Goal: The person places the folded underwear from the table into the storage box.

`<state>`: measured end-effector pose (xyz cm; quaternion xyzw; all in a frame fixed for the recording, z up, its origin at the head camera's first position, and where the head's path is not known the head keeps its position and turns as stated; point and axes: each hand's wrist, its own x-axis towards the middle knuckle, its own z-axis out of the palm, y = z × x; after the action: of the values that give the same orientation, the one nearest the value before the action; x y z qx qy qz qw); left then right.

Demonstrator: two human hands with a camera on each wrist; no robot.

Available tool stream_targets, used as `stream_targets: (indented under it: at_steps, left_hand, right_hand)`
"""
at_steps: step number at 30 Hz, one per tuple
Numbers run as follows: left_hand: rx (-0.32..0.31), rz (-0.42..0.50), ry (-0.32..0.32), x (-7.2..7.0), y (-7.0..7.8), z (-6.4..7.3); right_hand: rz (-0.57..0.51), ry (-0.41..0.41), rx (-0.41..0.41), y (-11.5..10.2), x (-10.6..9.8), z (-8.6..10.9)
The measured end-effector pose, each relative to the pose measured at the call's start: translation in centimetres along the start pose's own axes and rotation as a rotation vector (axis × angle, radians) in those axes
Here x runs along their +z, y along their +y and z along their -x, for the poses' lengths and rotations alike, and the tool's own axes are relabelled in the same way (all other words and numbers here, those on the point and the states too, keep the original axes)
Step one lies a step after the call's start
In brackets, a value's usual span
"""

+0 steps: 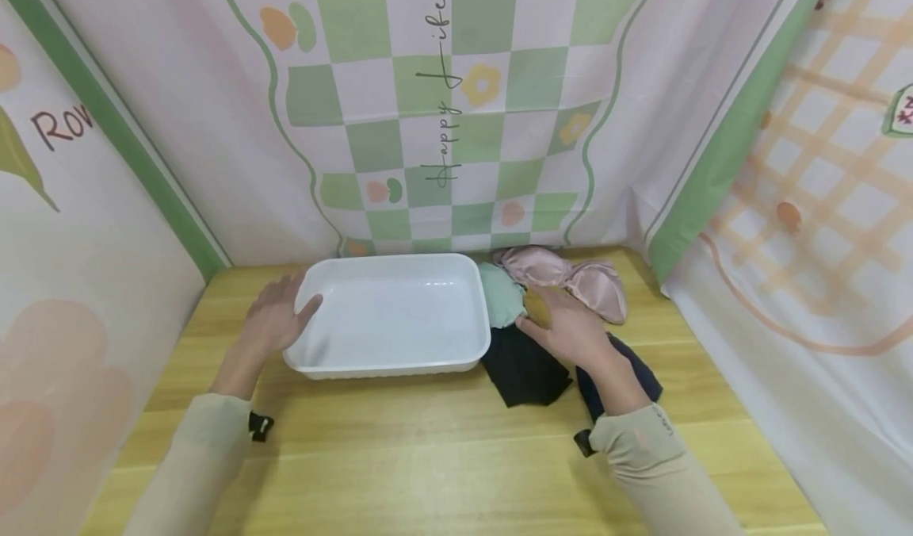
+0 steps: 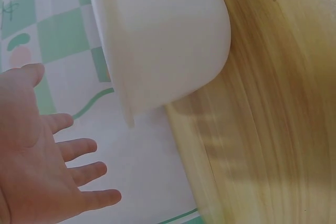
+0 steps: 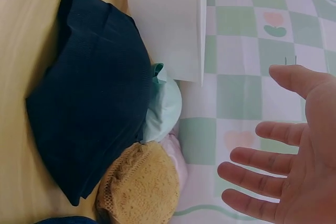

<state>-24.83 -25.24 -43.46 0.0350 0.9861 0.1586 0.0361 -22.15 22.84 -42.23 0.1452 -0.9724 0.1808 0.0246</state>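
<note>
A white rectangular plastic basin [image 1: 388, 314] stands on the wooden table. My left hand [image 1: 274, 314] is at its left end with the fingers spread; in the left wrist view a gap shows between that hand [image 2: 39, 166] and the basin's outer wall [image 2: 168, 40]. Over the clothes on the right hovers my right hand [image 1: 574, 326], its fingers extended and holding nothing. Around it lie a pink satin bra [image 1: 595, 286], a mint-green cloth piece [image 1: 502, 296], a folded black cloth [image 1: 528, 368] and a dark navy cloth [image 1: 638, 365]. A mustard lace piece [image 3: 142, 184] is partly covered by the hand in the head view.
The wooden table [image 1: 421, 457] runs toward me between both forearms. Printed fabric hangs behind the basin, with a green-and-white checked curtain [image 1: 478, 147]. More fabric walls [image 1: 93, 282] close in the left and right sides. A black strap [image 1: 260, 426] shows at the left wrist.
</note>
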Motion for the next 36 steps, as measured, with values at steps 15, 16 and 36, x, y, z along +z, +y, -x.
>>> stream_targets:
  at_steps: [15,16,36]
  left_hand:
    - [-0.018,-0.010,-0.021,0.6,-0.5,0.0]
    - [-0.020,-0.008,-0.022,0.6,-0.5,0.1]
    - [-0.028,0.014,-0.027,1.1,-0.9,-0.1]
  right_hand:
    - [-0.006,-0.026,0.041,0.3,0.8,0.9]
    - [-0.007,-0.026,0.042,0.4,0.9,0.9]
    - [-0.010,-0.043,0.067,0.3,0.7,1.3]
